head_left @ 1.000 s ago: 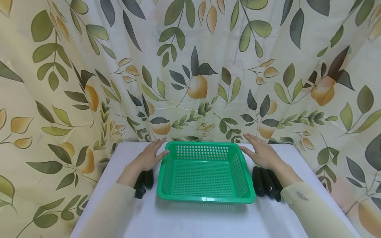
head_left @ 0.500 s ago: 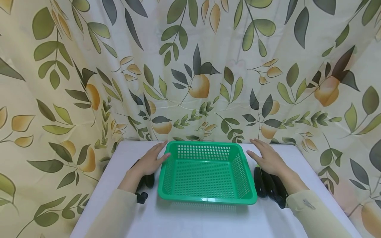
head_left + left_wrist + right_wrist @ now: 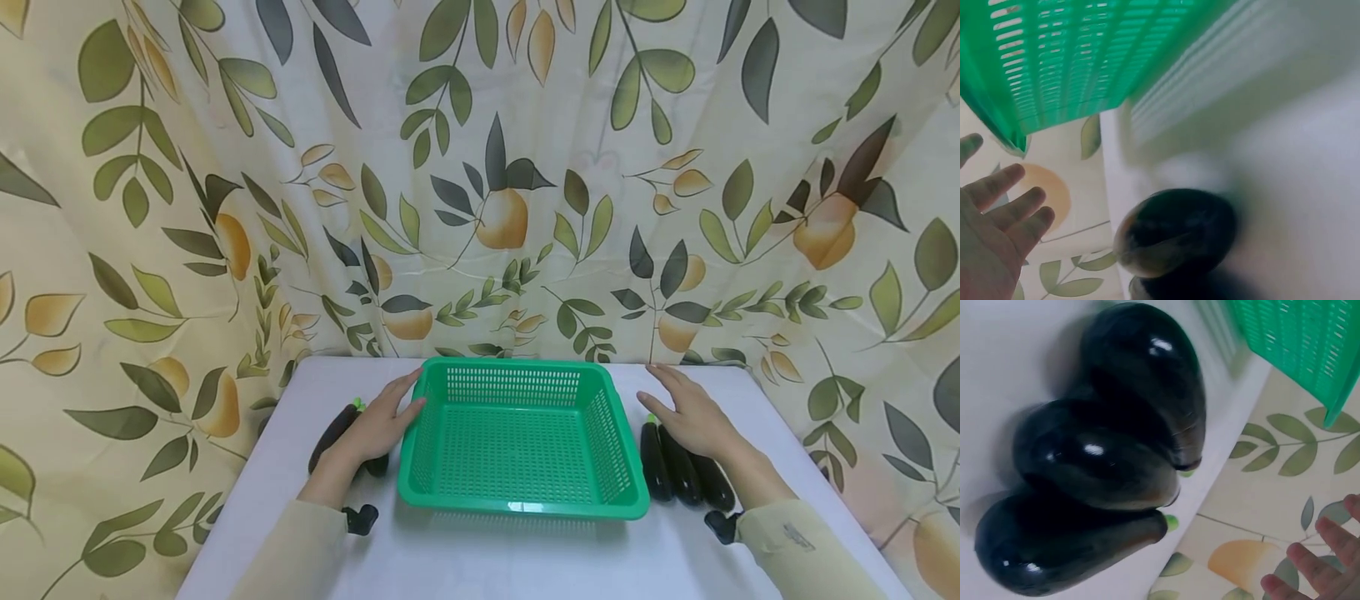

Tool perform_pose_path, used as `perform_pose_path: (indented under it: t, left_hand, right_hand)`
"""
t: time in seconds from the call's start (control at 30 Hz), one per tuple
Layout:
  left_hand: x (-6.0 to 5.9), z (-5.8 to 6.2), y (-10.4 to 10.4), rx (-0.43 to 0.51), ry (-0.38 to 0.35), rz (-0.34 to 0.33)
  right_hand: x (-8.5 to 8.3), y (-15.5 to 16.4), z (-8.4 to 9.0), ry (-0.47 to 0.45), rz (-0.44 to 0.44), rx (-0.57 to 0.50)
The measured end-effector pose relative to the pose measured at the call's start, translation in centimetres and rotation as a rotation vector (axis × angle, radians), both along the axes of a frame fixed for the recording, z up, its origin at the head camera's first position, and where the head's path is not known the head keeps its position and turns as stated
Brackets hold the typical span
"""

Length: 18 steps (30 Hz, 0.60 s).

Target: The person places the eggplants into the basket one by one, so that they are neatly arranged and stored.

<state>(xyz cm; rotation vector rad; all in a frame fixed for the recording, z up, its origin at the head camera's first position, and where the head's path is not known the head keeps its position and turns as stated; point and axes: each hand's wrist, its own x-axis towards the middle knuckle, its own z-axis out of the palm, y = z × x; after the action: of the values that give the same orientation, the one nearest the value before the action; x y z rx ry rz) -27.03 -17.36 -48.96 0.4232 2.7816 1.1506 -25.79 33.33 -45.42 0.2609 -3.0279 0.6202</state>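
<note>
Head view first, going left to right: a leaf-and-fruit print curtain [image 3: 150, 208] is hanging behind and around a white table [image 3: 480, 558]. On the left part of the table a dark eggplant [image 3: 333, 432] is lying at a slant with its green stem pointing away from the person, and the left hand [image 3: 378, 421] is hovering right over it, or maybe resting on it, can't really tell. Fingers are straight and spread, not gripping anything, with the thumb reaching toward the left rim of the green plastic basket [image 3: 517, 508]; I can't tell if it's actually touching. There's another dark eggplant end [image 3: 375, 464] peeking out under that hand. A small black wrist camera [image 3: 360, 518] is showing by the cream sleeve.

The basket is sitting in the middle of the table between both hands, slotted walls, nothing in it.

Right of the basket, three eggplants [image 3: 678, 475] are lying side by side, touching each other, just beside the basket's right wall. The right hand [image 3: 693, 417] is sitting flat over their far ends, fingers straight and relaxed, holding nothing.

Left wrist view is pretty blurry: the rounded end of an eggplant [image 3: 1175, 231] is lying on the table near the basket's corner [image 3: 1072, 69], and the open fingers [image 3: 1004, 206] are showing at the lower left.

Right wrist view is showing the three eggplants [image 3: 1097, 462] packed together, stems toward the table edge, with the fingertips [image 3: 1316, 562] at the lower right, clear of them.
</note>
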Motion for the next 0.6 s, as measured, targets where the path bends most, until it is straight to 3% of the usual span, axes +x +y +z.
perform_pose_path:
  t: [0.23,0.6]
  left_hand:
    - [0.3,-1.3,0.3,0.097,-0.001,0.034]
    - [1.3,-2.1,0.9,0.244,-0.044,0.072]
  right_hand:
    - [0.7,1.1,-0.7,-0.018,-0.027,-0.014]
    - [1.9,2.3,-1.3,-0.021,-0.067,-0.049]
